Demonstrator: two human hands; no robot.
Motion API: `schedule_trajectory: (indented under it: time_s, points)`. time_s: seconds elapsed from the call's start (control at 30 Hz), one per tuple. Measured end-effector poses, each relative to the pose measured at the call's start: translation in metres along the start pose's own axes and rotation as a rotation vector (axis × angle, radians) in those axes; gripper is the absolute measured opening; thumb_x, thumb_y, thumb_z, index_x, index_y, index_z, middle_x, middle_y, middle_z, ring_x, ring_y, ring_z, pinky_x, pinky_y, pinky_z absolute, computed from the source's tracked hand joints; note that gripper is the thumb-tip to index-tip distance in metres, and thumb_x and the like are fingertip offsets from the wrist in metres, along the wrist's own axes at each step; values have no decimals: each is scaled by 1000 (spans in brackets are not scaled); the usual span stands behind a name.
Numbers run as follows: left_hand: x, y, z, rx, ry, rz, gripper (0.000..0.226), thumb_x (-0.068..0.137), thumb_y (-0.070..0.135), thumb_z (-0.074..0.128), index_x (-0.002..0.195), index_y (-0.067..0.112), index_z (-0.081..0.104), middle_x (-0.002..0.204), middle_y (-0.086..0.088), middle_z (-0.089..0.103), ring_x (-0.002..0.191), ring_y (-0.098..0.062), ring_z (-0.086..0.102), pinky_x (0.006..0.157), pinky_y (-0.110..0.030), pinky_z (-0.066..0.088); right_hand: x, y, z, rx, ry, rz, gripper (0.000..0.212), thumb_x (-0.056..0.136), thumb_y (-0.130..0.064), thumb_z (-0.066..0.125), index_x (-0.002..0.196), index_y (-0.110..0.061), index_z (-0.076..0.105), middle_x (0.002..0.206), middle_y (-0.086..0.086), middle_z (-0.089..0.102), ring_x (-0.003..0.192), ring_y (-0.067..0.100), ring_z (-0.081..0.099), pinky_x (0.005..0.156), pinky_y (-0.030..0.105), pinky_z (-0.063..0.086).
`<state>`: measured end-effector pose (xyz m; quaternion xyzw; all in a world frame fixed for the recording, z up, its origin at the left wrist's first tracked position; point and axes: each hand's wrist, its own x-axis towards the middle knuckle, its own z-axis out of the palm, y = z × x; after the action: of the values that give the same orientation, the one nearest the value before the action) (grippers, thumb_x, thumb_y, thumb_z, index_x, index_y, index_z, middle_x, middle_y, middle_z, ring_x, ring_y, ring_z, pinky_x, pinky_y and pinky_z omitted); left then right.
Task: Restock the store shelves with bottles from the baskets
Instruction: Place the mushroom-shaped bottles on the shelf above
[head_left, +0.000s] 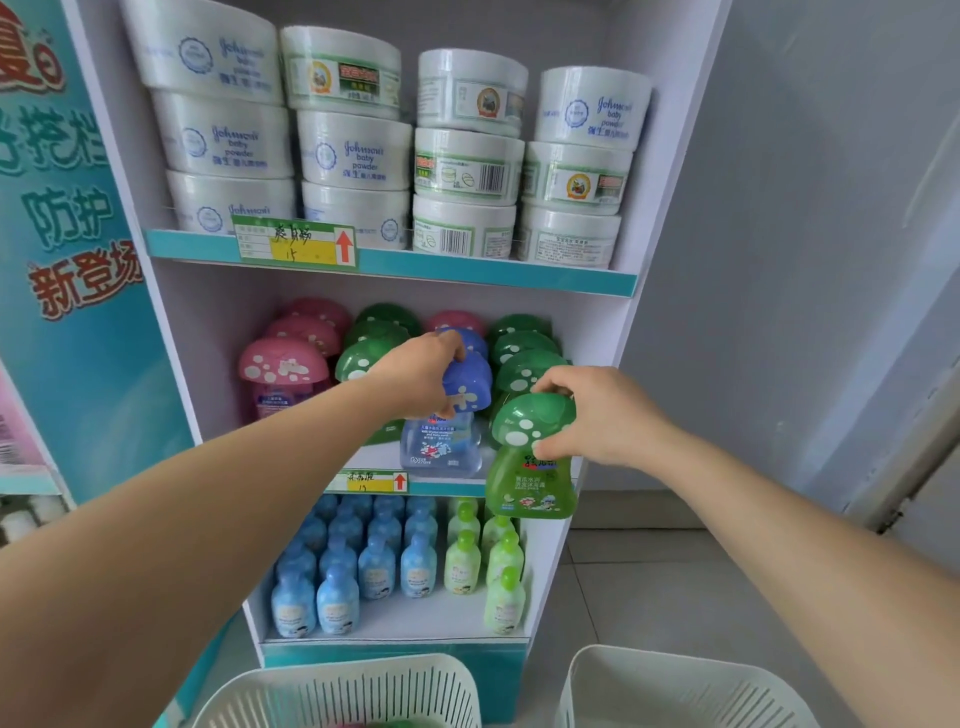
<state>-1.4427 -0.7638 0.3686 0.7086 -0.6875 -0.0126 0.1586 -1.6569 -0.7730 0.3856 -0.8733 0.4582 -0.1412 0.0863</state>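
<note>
The green bottle (531, 486) is held at the front of the middle shelf (452, 488), with its base below the shelf lip. If pushed in at this height, it would probably strike the lip, or the green row behind could be toppled. Only its domed, white-spotted cap is pinched by the right grip (602, 415), so slippage is possible. The body is translucent green and labelled. Just beside it, the clear-bodied blue bottle (441, 447) is clasped at the cap by the left grip (415, 374).

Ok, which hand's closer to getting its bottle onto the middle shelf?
Left. The left hand has its blue bottle in the row; the right hand holds the green bottle out before the shelf edge.
</note>
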Motion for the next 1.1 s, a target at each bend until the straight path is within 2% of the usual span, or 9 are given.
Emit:
schedule_trajectory:
  time_s: [0.23,0.33,0.43,0.53,0.73,0.9,1.1]
  points:
    - [-2,-1,12,63,44,55,48,83,27,70,124,14,50,121,-8,53,107,-27,52,83,-35,46,13,-10,-6,-105,100,-10,56,69,-34,79,119,-25,58,113,-1,63,100,22,57,78,30,47]
    - [-7,-3,16,83,75,53,51,84,32,68,129,17,48,123,-7,48,114,-27,47,91,-43,46,21,-14,-3,-193,153,-19,54,75,-30,76,123,-20,54,115,3,60,103,26,57,82,32,46]
    - [-12,-4,19,137,100,60,62,84,26,69,138,19,40,128,-7,41,120,-28,42,96,-45,43,31,-16,3,-269,176,-10,49,79,-24,74,122,-16,52,113,7,58,101,29,57,82,34,45]
    - [-18,-5,20,156,129,60,73,83,24,69,144,19,29,132,-7,40,122,-28,40,98,-43,42,37,-14,10,-319,154,6,48,80,-20,72,123,-14,51,114,9,56,102,30,57,82,36,45]
    - [-35,-14,32,131,180,80,71,84,23,67,144,20,29,140,-3,35,129,-25,32,102,-35,38,45,-4,26,-300,85,45,51,80,-19,74,125,-10,52,124,8,43,100,29,55,84,37,48]
    - [-46,-24,41,117,195,73,81,82,21,69,147,18,21,146,-7,27,138,-28,22,110,-35,31,53,4,34,-287,73,70,50,80,-19,73,124,-9,52,124,7,45,102,30,56,82,36,47]
    - [-52,-31,43,120,193,73,84,83,22,69,149,17,16,146,-8,26,135,-26,24,110,-32,28,57,10,38,-333,82,56,47,80,-19,72,123,-11,53,121,6,49,100,30,57,82,38,49]
